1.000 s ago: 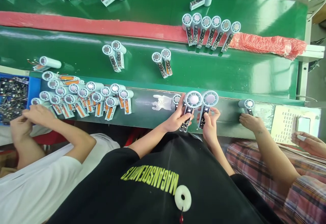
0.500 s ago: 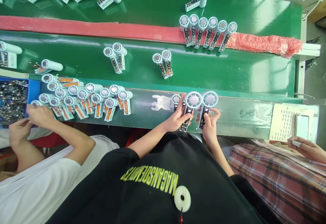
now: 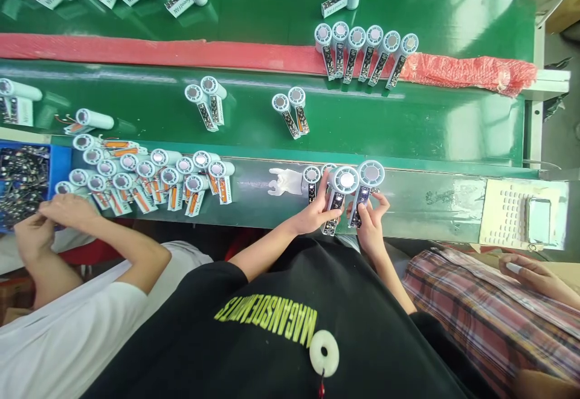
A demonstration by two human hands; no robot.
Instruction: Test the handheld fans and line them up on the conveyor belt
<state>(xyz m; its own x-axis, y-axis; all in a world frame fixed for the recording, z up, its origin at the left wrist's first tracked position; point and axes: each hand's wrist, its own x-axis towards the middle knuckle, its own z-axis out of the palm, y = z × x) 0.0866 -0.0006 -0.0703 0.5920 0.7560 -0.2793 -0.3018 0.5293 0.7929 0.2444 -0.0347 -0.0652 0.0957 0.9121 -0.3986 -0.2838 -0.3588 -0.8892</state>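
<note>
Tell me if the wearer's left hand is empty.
No: the left hand grips a white fan unit by its circuit-board stem, beside the second fan unit held in the right hand.

A green conveyor belt (image 3: pixel 430 127) ran across, a red plastic strip (image 3: pixel 181 53) lying along it. Six white round-headed fan units with bare circuit boards (image 3: pixel 365 48) lay in a row over the strip; a pair of the same (image 3: pixel 290 109) lay nearer. At the left, a cluster of units with orange parts (image 3: pixel 149 172) sat beside a blue plastic bin of metal parts (image 3: pixel 62 166). A white perforated pad (image 3: pixel 507 217) lay at the right.
</note>
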